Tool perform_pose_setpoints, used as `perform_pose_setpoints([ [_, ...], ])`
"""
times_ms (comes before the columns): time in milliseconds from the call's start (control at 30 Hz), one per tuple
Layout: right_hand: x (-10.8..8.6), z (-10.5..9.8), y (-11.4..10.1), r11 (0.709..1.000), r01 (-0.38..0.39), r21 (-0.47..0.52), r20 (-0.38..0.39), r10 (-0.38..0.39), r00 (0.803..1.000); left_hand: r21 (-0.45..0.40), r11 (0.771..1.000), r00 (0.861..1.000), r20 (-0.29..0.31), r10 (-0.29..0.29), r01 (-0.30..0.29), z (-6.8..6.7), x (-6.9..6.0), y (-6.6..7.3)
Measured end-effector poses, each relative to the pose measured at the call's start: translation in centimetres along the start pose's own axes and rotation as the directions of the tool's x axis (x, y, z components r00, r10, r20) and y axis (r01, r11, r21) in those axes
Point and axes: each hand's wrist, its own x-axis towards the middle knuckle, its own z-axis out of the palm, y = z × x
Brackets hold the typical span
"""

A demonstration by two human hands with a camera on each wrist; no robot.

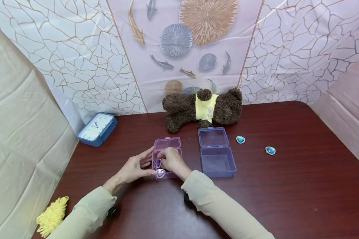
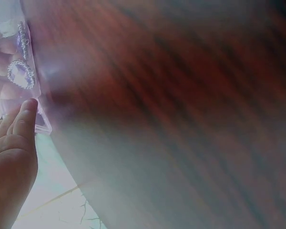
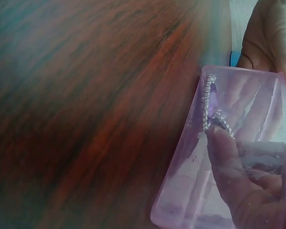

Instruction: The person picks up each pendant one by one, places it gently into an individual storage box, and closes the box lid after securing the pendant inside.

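Note:
In the head view, a small pink box (image 1: 175, 143) stands with its lid open. Two purple gems with beaded edges, one (image 1: 158, 163) behind the other (image 1: 160, 173), are at its left side. My left hand (image 1: 134, 168) lies along that side with extended fingers, its thumb near the front left corner. My right hand (image 1: 173, 162) reaches into the box with bent fingers and holds the rear gem. Through the pink wall (image 3: 181, 191), the right wrist view shows a fingertip (image 3: 220, 138) against a gem (image 3: 221, 125). The left wrist view shows my left hand (image 2: 14, 157) by the box.
An open blue box (image 1: 217, 161) stands right of the pink one, with two teal gems (image 1: 240, 139) (image 1: 270, 150) farther right. A brown teddy bear (image 1: 227, 108) in yellow lies behind. A blue clock (image 1: 97, 129) stands back left; yellow yarn (image 1: 52, 216) lies front left.

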Motion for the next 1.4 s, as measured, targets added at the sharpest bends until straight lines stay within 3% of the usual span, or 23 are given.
perform_pose_setpoints([
  [100,-0.5,-0.9,-1.0,0.999,-0.045,-0.005,0.029,0.046,0.999,-0.004,1.000,1.000,0.001,-0.002,0.002,0.0,0.1,0.0],
  [467,-1.0,-1.8,-1.6,1.000,-0.027,-0.007,0.058,0.027,0.998,0.003,1.000,1.000,0.004,-0.014,0.014,0.0,0.1,0.0],
  [900,-1.3,-2.9,-1.9,0.998,-0.050,0.022,0.150,0.046,0.988,0.017,1.000,1.000,0.003,-0.008,0.008,0.0,0.2,0.0],
  [1200,-1.6,-3.4,-1.6,1.000,-0.012,0.017,0.118,0.010,0.993,0.030,1.000,1.000,0.005,-0.010,0.010,0.1,0.2,0.4],
  [1300,-1.7,-4.1,-1.7,0.997,-0.039,0.062,0.094,0.033,0.995,0.041,0.999,1.000,0.000,-0.019,0.019,-0.1,0.1,0.4],
  [1400,-1.8,-5.3,-1.9,0.970,-0.094,0.222,0.085,0.077,0.993,0.041,0.999,1.000,-0.001,-0.030,0.030,-0.2,0.1,0.4],
])
